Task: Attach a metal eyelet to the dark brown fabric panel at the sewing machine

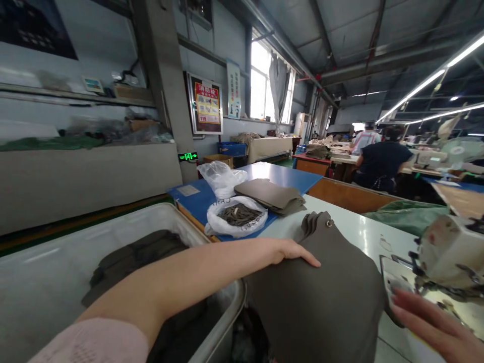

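Beside a white tub, on a pale table, layered grey-brown cloth lay left of a sewing machine, the left hand resting on it, fingers outstretched, the right hand blurred, its fingers extended and loose near the machine.

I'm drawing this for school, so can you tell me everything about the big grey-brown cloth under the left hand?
The cloth looks plain, smooth and matte. Several layers overlap at its narrow far end, where a small round metal-looking piece sits. It lies partly on the pale table; its near part seems to hang past the edge. The left hand rests on top.
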`<state>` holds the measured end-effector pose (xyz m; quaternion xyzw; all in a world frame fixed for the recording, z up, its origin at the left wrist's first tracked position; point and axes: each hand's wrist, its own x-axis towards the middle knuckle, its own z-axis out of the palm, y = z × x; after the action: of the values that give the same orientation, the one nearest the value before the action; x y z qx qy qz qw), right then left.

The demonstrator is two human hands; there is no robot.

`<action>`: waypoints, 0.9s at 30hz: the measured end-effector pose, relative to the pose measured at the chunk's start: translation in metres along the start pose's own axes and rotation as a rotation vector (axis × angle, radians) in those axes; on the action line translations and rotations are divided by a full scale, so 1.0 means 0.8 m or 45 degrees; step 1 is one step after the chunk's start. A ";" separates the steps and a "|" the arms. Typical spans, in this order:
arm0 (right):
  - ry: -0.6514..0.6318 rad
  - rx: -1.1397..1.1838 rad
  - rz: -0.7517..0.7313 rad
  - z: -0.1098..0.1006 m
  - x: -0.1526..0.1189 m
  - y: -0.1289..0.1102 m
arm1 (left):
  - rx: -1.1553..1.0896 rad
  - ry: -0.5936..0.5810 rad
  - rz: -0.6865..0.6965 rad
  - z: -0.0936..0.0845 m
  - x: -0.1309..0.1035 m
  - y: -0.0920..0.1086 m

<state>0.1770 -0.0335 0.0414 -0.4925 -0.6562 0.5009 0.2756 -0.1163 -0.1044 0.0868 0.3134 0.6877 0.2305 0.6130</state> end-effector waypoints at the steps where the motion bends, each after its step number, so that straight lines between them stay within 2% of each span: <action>1: 0.137 -0.071 -0.151 -0.001 0.011 -0.004 | -0.003 -0.025 -0.011 -0.002 0.003 0.004; 3: 0.280 -0.209 -0.377 0.009 0.032 -0.022 | 0.021 -0.073 -0.022 -0.006 0.010 0.017; 4: 0.290 -0.276 -0.393 0.020 0.044 -0.034 | 0.046 -0.096 -0.021 -0.008 0.014 0.024; 6: 0.113 -0.399 -0.224 0.044 0.072 -0.057 | 0.106 -0.129 -0.004 -0.015 0.021 0.038; 9: 0.039 -0.427 -0.099 0.066 0.117 -0.078 | 0.175 -0.158 0.055 -0.026 0.033 0.052; 12: -0.045 -0.428 0.010 0.064 0.148 -0.082 | 0.185 -0.188 0.116 -0.036 0.044 0.053; 18: -0.210 -0.344 0.128 0.057 0.173 -0.085 | 0.210 -0.180 0.179 -0.038 0.055 0.053; 22: -0.196 -0.375 0.136 0.059 0.190 -0.088 | 0.275 -0.070 0.256 -0.038 0.064 0.062; 27: -0.108 -0.494 0.109 0.057 0.205 -0.081 | 0.425 0.296 0.405 -0.034 0.071 0.068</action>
<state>0.0547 0.0991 0.0639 -0.5422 -0.7299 0.3966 0.1263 -0.1377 -0.0241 0.0894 0.4858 0.7242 0.2417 0.4255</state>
